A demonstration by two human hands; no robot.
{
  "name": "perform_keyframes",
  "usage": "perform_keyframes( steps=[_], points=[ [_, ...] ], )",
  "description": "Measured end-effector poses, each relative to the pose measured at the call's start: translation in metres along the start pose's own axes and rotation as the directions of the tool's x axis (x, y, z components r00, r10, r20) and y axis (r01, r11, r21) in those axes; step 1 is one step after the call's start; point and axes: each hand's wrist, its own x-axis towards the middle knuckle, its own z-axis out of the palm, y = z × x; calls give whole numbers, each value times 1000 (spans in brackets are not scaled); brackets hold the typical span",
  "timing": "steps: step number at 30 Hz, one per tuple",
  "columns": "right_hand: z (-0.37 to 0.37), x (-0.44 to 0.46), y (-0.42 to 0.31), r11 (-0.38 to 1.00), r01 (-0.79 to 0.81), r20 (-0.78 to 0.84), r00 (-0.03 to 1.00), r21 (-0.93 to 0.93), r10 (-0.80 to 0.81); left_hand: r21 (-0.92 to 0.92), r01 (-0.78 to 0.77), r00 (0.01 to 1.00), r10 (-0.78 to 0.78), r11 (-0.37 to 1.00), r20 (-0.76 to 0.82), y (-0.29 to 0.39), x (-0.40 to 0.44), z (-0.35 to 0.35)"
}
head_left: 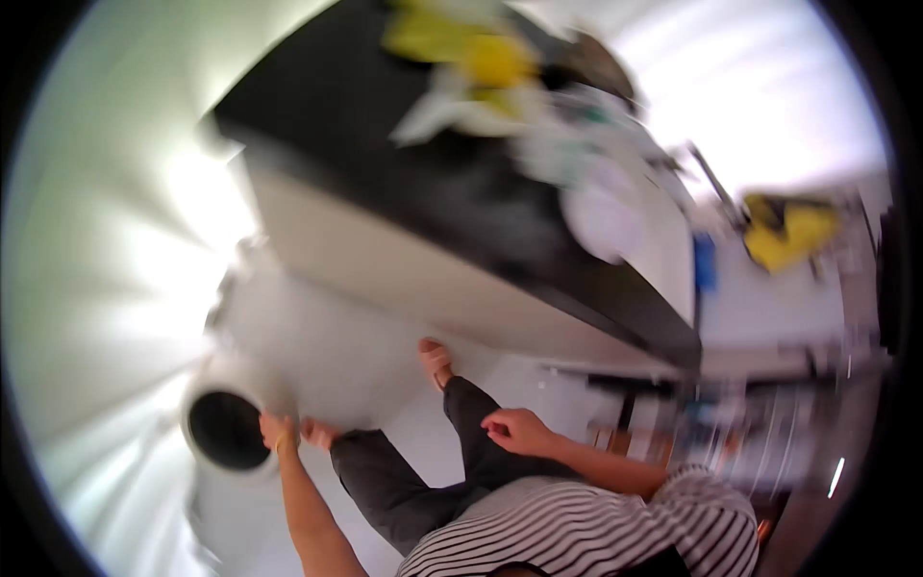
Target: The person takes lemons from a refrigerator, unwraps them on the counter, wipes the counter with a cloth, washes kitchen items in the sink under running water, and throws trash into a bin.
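A white round bin (202, 423) with a dark inside is at the lower left, beside my feet. My left hand (279, 431) is at its right rim, with the fingers closed over the edge; motion blur softens the detail. My right hand (519, 432) hangs in front of my right thigh, away from the counter. Its fingers are curled in and nothing shows in them.
A black-topped counter (461, 207) with a pale side stands ahead. On it lie blurred yellow items (495, 60) and crumpled white plastic (606, 197). A yellow and black item (788, 231) is farther right, above blurred shelves (740, 433). Bright curtain-like folds (106, 423) hang at the left.
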Motion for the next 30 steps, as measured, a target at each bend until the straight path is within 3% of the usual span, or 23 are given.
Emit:
perform_keyframes(
  steps=[2, 4, 5, 7, 8, 9, 10, 11, 12, 13, 15, 16, 18, 20, 21, 22, 23, 24, 25, 26, 28, 30],
  points=[
    [-20, -23, -5, 997, -1, -125, 992, 75, 10, 15, -318, 944, 316, 948, 98, -18, 5, 1],
    [-56, -29, -5, 980, 195, -453, 878, 42, -155, -42, -503, 864, 502, 863, -22, 22, -26, -35],
    [-83, -34, -3, 982, 183, -568, 812, 38, -129, -129, -625, 780, 621, 770, -78, 41, -33, -41],
    [-115, -67, 29, 991, 132, -766, 637, 0, -85, -361, -648, 751, 642, 671, -154, 121, -129, -102],
    [-152, -77, 50, 996, 91, -849, 524, -17, -63, -296, -773, 631, 724, 561, -278, 169, -177, -126],
    [-192, -78, 66, 988, 148, -925, 366, -51, -102, -214, -869, 495, 779, 446, -384, 211, -212, -147],
    [-221, -75, 88, 981, 183, -943, 332, 62, -2, -114, -936, 350, 839, 334, -416, 253, -248, -171],
    [-249, -73, 114, 969, 163, -917, 382, 188, 114, -108, -961, 277, 859, 256, -431, 292, -281, -185],
    [-272, -66, 142, 929, 172, -889, 387, 328, 243, 83, -991, 51, 864, 107, -501, 327, -304, -192],
    [-290, -52, 174, 847, 298, -859, 413, 441, 302, 139, -990, -45, 884, 23, -466, 359, -328, -200],
    [-332, -33, 215, 867, 252, -823, 505, 430, 262, 235, -972, -98, 930, -13, -354, 412, -368, -202],
    [-350, -24, 231, 885, 209, -800, 547, 415, 246, 256, -967, -72, 963, -3, -261, 430, -380, -198],
    [-369, -1, 266, 828, 274, -759, 602, 489, 249, 365, -930, -6, 991, 43, -130, 458, -392, -176],
    [-383, 28, 301, 957, 68, -714, 681, 282, 162, 438, -894, 56, 994, 90, -91, 471, -377, -149],
    [-390, 35, 306, 971, 43, -735, 662, 234, 148, 478, -875, 67, 997, 78, -42, 472, -363, -136],
    [-396, 47, 322, 906, 126, -731, 640, 404, 237, 514, -855, 85, 996, 71, 4, 472, -356, -130],
    [-403, 59, 338, 804, 204, -702, 633, 558, 327, 470, -881, 51, 998, 55, -22, 476, -366, -135],
    [-417, 61, 342, 792, 204, -727, 571, 575, 380, 424, -905, 12, 999, 31, -46, 484, -377, -144],
    [-431, 64, 348, 824, 245, -805, 471, 511, 359, 332, -943, 17, 999, 32, -50, 493, -393, -159],
    [-448, 64, 352, 836, 239, -832, 411, 494, 374, 351, -935, 37, 997, 57, -65, 499, -403, -175],
    [-478, 64, 358, 743, 369, -819, 389, 558, 422, -53, -979, 199, 975, 195, -95, 517, -415, -205],
    [-499, 49, 331, 648, 435, -779, 398, 625, 484, -309, -936, 216, 967, 166, -136, 530, -405, -236]
  ],
)
